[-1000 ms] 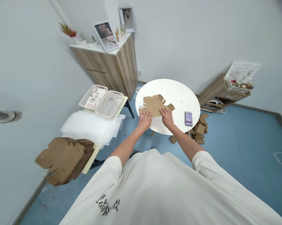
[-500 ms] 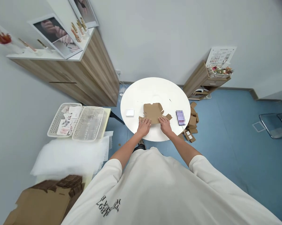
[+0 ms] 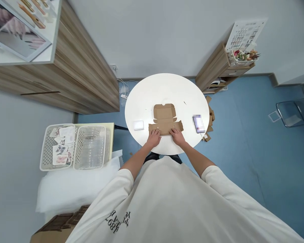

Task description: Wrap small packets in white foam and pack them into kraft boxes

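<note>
On round white bench (image 3: 164,87), near edge of cardboard blank (image 3: 165,126) touched by left hand (image 3: 154,138) and right hand (image 3: 177,137), fingers of both slightly spread.

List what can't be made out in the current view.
All head view:
Whether left hand and right hand pinch or press the cardboard blank: backs of hands hide it.
Phone screen: pixelated.
Chart text: too small.
Floor cardboard: partly hidden by table.
Cardboard stack: cut off by bottom edge.
</note>
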Available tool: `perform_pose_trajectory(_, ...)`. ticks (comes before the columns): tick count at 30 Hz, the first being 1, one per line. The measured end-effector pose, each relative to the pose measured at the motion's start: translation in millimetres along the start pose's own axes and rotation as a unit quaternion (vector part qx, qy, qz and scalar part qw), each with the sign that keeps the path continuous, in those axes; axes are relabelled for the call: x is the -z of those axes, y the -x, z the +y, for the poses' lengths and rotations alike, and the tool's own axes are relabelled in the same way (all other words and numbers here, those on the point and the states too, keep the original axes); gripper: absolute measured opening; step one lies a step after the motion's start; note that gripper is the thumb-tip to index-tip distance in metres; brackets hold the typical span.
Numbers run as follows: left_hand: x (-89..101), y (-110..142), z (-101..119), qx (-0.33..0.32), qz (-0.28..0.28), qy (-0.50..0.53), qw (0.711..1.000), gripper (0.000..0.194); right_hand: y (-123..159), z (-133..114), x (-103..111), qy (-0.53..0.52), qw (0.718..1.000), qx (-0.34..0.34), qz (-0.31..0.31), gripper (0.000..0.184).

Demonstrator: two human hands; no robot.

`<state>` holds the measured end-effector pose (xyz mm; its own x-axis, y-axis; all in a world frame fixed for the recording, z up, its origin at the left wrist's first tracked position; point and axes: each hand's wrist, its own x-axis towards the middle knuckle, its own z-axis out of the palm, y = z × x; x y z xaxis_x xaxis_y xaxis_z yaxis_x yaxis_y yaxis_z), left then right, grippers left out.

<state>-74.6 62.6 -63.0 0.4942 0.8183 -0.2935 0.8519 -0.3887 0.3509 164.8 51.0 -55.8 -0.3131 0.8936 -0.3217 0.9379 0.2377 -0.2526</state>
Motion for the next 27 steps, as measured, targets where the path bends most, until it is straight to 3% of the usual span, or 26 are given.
perform_pose_trajectory(4,-3.7,-2.4,-5.3,0.01,-0.021,0.009,1.0,0.055,-4.8,5.7,-4.2,-0.006,0.999,0.003,-0.041,0.043)
perform_pose_trajectory(9,2.8,-11.1,1.6,0.031,-0.028,0.006,0.999,0.06,-15.1,10.7,5.6,-0.016,0.998,-0.003,-0.065,0.04)
perform_pose_trajectory(15,11.8,-46.0,26.9,0.021,-0.054,0.012,0.998,0.052,-21.2,17.9,16.4,-0.025,0.996,0.03,-0.085,0.038)
perform_pose_trajectory(19,14.2,-63.6,32.4,0.033,-0.087,0.035,0.995,0.045,-22.8,22.2,20.3,-0.049,0.994,0.024,-0.091,0.038)
perform_pose_trajectory(23,15.5,-68.0,30.6,0.044,-0.089,0.051,0.994,0.047,-40.8,32.4,35.8,-0.108,0.993,-0.028,-0.027,0.039)
perform_pose_trajectory(25,16.1,-69.0,31.2,0.05,-0.087,0.047,0.994,0.052,-59.0,40.3,47.7,-0.134,0.987,-0.086,0.031,0.04)
perform_pose_trajectory(27,16.8,-70.7,33.1,0.059,-0.086,0.042,0.994,0.057,-80.3,48.3,59.5,-0.153,0.976,-0.144,0.05,0.04)
